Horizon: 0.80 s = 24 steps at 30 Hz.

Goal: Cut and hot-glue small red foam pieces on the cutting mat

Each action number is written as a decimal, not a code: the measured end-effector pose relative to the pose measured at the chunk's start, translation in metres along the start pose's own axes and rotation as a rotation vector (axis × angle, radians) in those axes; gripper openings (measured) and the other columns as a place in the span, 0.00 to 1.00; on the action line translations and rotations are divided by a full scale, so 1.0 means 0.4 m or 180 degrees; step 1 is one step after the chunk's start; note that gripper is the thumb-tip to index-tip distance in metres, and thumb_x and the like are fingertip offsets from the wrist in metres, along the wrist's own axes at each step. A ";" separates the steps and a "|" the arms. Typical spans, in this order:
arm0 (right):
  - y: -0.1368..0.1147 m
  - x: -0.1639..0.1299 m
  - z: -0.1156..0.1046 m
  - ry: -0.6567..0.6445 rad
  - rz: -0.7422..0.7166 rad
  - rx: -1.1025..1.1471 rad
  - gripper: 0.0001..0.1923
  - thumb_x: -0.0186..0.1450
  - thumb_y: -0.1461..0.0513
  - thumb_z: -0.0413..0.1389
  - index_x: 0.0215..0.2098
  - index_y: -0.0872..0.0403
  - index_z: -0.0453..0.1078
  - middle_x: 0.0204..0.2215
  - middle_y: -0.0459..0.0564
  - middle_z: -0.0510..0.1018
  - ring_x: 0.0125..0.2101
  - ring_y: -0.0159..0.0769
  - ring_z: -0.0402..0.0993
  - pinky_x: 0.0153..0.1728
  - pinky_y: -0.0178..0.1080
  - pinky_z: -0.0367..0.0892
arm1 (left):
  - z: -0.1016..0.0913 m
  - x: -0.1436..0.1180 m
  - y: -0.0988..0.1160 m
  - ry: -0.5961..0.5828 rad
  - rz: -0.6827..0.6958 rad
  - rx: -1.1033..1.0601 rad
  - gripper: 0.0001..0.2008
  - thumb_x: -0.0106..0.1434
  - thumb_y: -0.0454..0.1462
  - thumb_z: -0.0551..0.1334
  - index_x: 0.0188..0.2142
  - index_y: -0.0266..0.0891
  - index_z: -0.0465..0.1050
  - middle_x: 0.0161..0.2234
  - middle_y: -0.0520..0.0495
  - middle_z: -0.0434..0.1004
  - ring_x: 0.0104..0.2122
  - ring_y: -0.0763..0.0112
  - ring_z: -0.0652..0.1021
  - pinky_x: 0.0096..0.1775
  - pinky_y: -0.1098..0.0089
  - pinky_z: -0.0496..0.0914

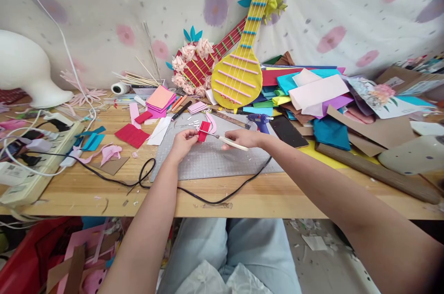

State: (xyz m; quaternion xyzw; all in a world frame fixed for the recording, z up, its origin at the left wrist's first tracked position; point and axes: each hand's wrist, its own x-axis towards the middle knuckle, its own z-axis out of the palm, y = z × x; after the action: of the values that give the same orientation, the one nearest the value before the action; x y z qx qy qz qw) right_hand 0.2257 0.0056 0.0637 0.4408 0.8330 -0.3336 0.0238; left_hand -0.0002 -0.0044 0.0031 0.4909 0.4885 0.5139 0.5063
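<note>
While the left hand (pixel 183 140) pinches a small red paper piece (pixel 203 131) over the grey cutting mat (pixel 211 160) near the tabletop's middle, the right hand (pixel 243 138) is closed round a white-handled tool (pixel 231 143), tip pointing left onto the paper, with a blue glue gun (pixel 261 121) just behind and a black cable (pixel 208 198) along the front edge.

The left hand (pixel 183 140) pinches a small red paper piece (pixel 204 131) over the grey cutting mat (pixel 208 160); just right of it the right hand (pixel 243 138) grips a white-handled tool (pixel 229 142), its thin tip touching the red piece
</note>
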 end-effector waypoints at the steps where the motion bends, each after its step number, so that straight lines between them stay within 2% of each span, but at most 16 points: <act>1: -0.001 0.000 0.000 0.0007 0.0009 -0.0011 0.30 0.51 0.38 0.49 0.34 0.54 0.63 0.32 0.49 0.71 0.31 0.35 0.64 0.28 0.34 0.54 | 0.000 0.001 0.000 0.0001 -0.0010 -0.0005 0.09 0.45 0.35 0.64 0.29 0.34 0.71 0.26 0.51 0.74 0.24 0.75 0.74 0.34 0.66 0.72; 10: -0.001 0.000 0.002 0.0154 0.0037 -0.0129 0.30 0.51 0.37 0.49 0.31 0.54 0.64 0.30 0.48 0.71 0.30 0.35 0.64 0.27 0.33 0.54 | -0.004 0.000 0.001 -0.0039 -0.0031 -0.0004 0.10 0.45 0.35 0.65 0.29 0.34 0.72 0.26 0.51 0.74 0.24 0.74 0.74 0.34 0.66 0.72; 19: -0.013 -0.001 -0.001 0.0427 0.0209 -0.0481 0.30 0.52 0.36 0.46 0.29 0.53 0.66 0.26 0.47 0.71 0.29 0.35 0.65 0.28 0.34 0.53 | -0.004 0.011 -0.012 0.0089 -0.0052 -0.0066 0.11 0.43 0.35 0.65 0.29 0.34 0.73 0.27 0.49 0.75 0.26 0.72 0.75 0.34 0.64 0.72; 22: -0.011 0.000 -0.002 0.0595 0.0298 -0.0593 0.30 0.52 0.36 0.45 0.29 0.53 0.67 0.27 0.48 0.73 0.29 0.36 0.67 0.27 0.34 0.53 | -0.004 0.013 -0.015 0.0196 -0.0066 -0.0107 0.11 0.43 0.35 0.65 0.29 0.34 0.72 0.27 0.49 0.75 0.27 0.72 0.75 0.34 0.64 0.72; 24: -0.004 0.002 0.002 0.0836 0.0565 -0.0695 0.31 0.53 0.36 0.45 0.31 0.53 0.67 0.30 0.51 0.74 0.31 0.39 0.69 0.27 0.35 0.55 | -0.002 0.013 -0.014 0.0298 -0.0017 -0.0119 0.11 0.43 0.35 0.65 0.29 0.34 0.72 0.27 0.49 0.75 0.27 0.72 0.75 0.34 0.64 0.72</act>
State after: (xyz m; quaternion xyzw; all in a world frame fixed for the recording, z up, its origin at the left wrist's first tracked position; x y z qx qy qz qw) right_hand 0.2237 0.0053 0.0636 0.5471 0.8180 -0.1775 -0.0081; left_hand -0.0008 0.0010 -0.0026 0.4554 0.5033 0.5440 0.4934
